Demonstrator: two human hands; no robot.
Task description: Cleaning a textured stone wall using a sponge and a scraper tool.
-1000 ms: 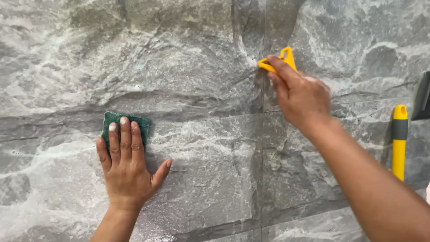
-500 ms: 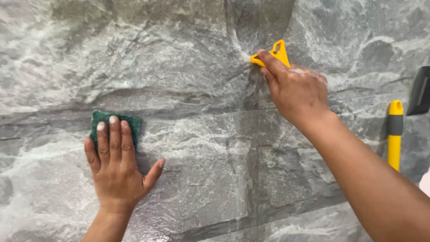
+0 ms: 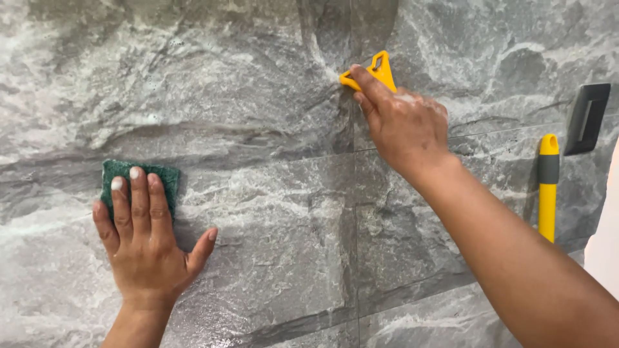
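Observation:
My left hand (image 3: 143, 240) lies flat on a grey stone-look tiled wall (image 3: 258, 129), its fingers pressing a green scouring pad (image 3: 167, 182) against the tile at the left. My right hand (image 3: 403, 125) is higher and to the right, gripping a small yellow plastic scraper (image 3: 377, 69) whose edge sits on the vertical grout line between two tiles. My right forearm crosses the lower right of the view.
A yellow and grey tool handle (image 3: 548, 187) stands upright against the wall at the right. Above it a dark rectangular wall plate (image 3: 587, 118) is fixed to the tile. Grout lines run across and down the wall.
My right hand has slid the yellow scraper a little up and left along the joint. My left hand and the green pad have shifted slightly left on the tile.

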